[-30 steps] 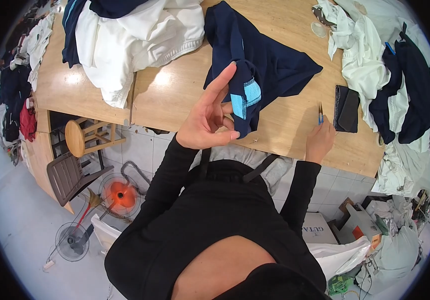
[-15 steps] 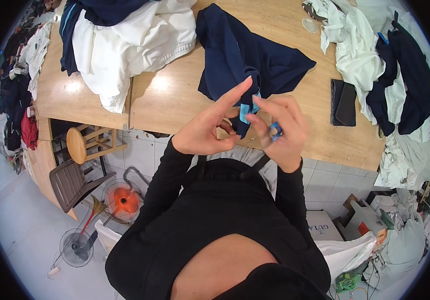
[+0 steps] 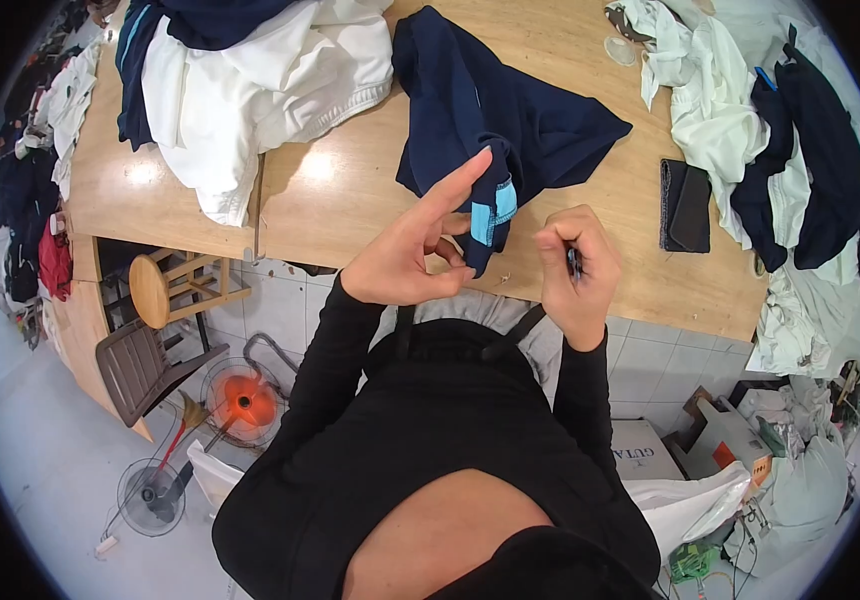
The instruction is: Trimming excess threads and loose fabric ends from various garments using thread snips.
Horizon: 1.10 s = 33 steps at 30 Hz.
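My left hand (image 3: 412, 250) grips a folded edge of a navy garment (image 3: 515, 110) near the table's front edge. Its index finger stretches forward along the cloth. A light blue patch (image 3: 495, 212) shows on the held part, just right of the fingers. The rest of the garment lies spread on the table beyond. To the right, apart from the cloth, my right hand (image 3: 582, 270) is closed around a small dark object (image 3: 575, 262). The fingers hide most of it, so its kind does not show.
White garments (image 3: 240, 100) lie heaped at the far left of the wooden table (image 3: 340, 220). A dark pouch (image 3: 686, 206) rests at the right, beside more white and navy clothing (image 3: 810, 150). Below the table's left side stand a wooden stool (image 3: 155, 290), a brown chair (image 3: 140, 370) and fans (image 3: 243, 400).
My right hand has moved away from the light blue patch, to the right, and its fingers have closed further. More of the patch shows. My left hand keeps its hold, almost unmoved.
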{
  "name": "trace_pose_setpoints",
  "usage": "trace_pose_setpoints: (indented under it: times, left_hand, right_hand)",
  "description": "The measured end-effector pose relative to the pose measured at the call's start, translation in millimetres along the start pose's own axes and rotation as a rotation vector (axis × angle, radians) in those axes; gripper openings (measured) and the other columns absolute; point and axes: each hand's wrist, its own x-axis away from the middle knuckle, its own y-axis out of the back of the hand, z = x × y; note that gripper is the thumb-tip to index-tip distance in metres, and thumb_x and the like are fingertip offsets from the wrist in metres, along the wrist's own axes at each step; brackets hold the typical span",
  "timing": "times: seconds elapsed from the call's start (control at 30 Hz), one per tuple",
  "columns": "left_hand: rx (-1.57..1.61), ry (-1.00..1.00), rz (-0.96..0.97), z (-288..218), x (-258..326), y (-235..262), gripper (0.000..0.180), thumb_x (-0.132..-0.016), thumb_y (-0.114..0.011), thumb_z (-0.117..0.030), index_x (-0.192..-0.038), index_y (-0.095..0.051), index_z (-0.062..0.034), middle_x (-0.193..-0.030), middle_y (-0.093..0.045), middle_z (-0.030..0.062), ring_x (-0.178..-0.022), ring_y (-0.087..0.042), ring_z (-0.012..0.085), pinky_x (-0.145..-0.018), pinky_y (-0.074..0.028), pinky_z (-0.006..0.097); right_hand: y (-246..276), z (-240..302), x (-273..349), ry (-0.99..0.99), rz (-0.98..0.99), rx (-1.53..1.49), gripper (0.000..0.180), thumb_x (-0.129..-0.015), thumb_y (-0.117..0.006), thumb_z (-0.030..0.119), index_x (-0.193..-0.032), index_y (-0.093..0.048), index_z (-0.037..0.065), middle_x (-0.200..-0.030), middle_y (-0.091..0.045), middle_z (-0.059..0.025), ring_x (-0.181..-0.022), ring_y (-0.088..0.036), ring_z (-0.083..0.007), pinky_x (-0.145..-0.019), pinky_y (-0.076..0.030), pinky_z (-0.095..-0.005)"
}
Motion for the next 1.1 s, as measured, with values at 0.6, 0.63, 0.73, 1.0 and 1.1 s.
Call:
trace_pose_setpoints:
  times: [0.6, 0.63, 0.73, 1.0, 1.1]
  left_hand:
    - [0.037, 0.001, -0.043, 11, 5, -1, 0.119, -0.079, -0.066, 0.021, -0.178, -0.007, -0.0071, -0.184, -0.019, 0.0085, -0.142, -0.061, 0.0185, -0.075, -0.057, 0.022]
    - [0.026, -0.004, -0.057, 11, 5, -2, 0.116, -0.080, -0.068, 0.020, -0.178, -0.010, -0.0051, -0.182, -0.024, 0.0101, -0.143, -0.060, 0.0190, -0.081, -0.057, 0.023]
    - [-0.019, -0.090, -0.081, 19, 4, -3, 0.108, -0.082, -0.070, 0.018, -0.175, -0.019, -0.0008, -0.179, -0.033, 0.0134, -0.144, -0.060, 0.0199, -0.094, -0.056, 0.026]
    - [0.073, -0.146, -0.321, 26, -2, -19, 0.080, -0.090, -0.067, 0.021, -0.165, -0.046, 0.0028, -0.161, -0.059, 0.0108, -0.134, -0.066, 0.0156, -0.108, -0.051, 0.030]
    - [0.158, -0.139, -0.367, 20, 1, -16, 0.077, -0.093, -0.066, 0.022, -0.165, -0.046, 0.0027, -0.153, -0.065, 0.0106, -0.131, -0.068, 0.0157, -0.105, -0.052, 0.026]
  right_hand:
    - [-23, 1, -12, 0.085, -0.067, 0.036, 0.025, -0.085, -0.079, -0.014, -0.102, -0.075, 0.003, -0.097, -0.065, -0.0086, -0.080, -0.066, -0.0210, -0.066, -0.050, -0.0285]
    - [-23, 1, -13, 0.127, -0.077, 0.098, 0.026, -0.084, -0.081, -0.013, -0.105, -0.077, 0.003, -0.096, -0.066, -0.0084, -0.082, -0.068, -0.0211, -0.067, -0.051, -0.0283]
    - [-31, 14, -19, 0.229, -0.126, 0.121, 0.034, -0.080, -0.086, -0.011, -0.111, -0.081, 0.004, -0.096, -0.067, -0.0074, -0.080, -0.070, -0.0201, -0.065, -0.052, -0.0283]
    - [-46, 5, -10, 0.352, -0.189, 0.177, 0.024, -0.083, -0.085, -0.009, -0.104, -0.079, 0.002, -0.096, -0.065, -0.0070, -0.069, -0.064, -0.0159, -0.057, -0.048, -0.0274]
    - [-38, 10, -1, 0.170, -0.127, 0.046, 0.020, -0.086, -0.083, -0.009, -0.101, -0.075, 0.002, -0.096, -0.065, -0.0074, -0.071, -0.063, -0.0159, -0.059, -0.048, -0.0275]
